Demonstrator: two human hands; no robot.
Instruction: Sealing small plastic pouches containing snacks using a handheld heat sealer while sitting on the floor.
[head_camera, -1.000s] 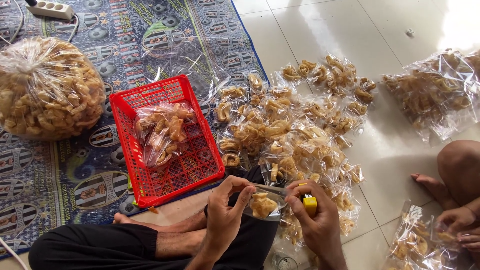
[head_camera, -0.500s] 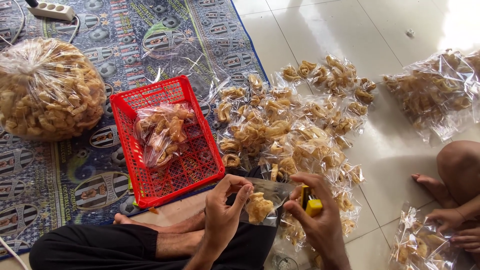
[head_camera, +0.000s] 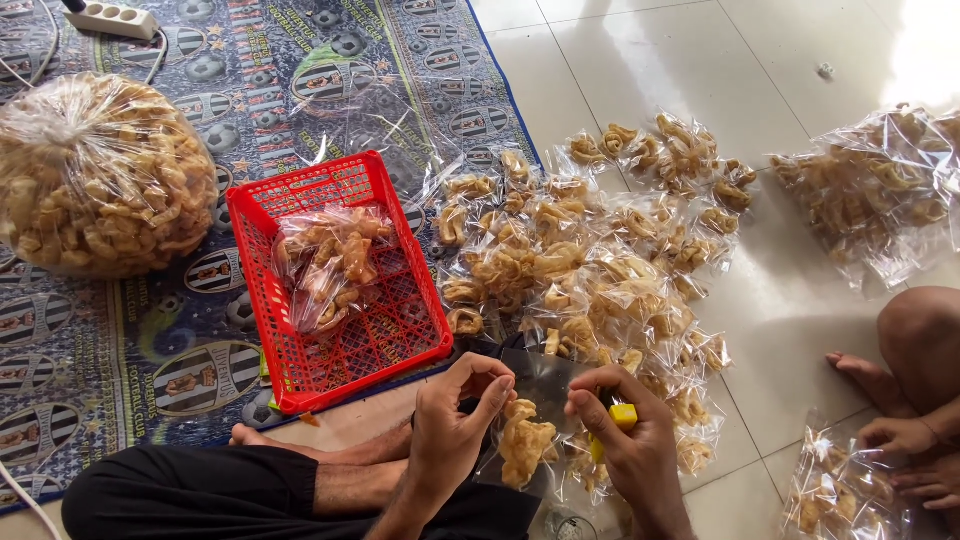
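A small clear plastic bag of golden fried crackers sits at the near centre of the view, held up just above the person's crossed legs. The left hand pinches the bag's upper left edge between thumb and fingers. The right hand is closed around a small yellow lighter and touches the bag's right edge. The bag lies between the two hands, its open top stretched flat from one to the other.

The step in hand appears to be sealing the filled bag along its top. The next move likely calls for keeping the plastic edge taut and straight while the lighter passes close along it, without scorching the fingers.

Just beyond the hands, a wide heap of small cracker bags spreads over the white tiled floor. To the left, a red plastic basket holds one partly filled bag. Far left, a large tied sack of crackers rests on a patterned blue mat, with a white power strip at the far edge. At the right edge, another person's hand and knee sit near more bags.
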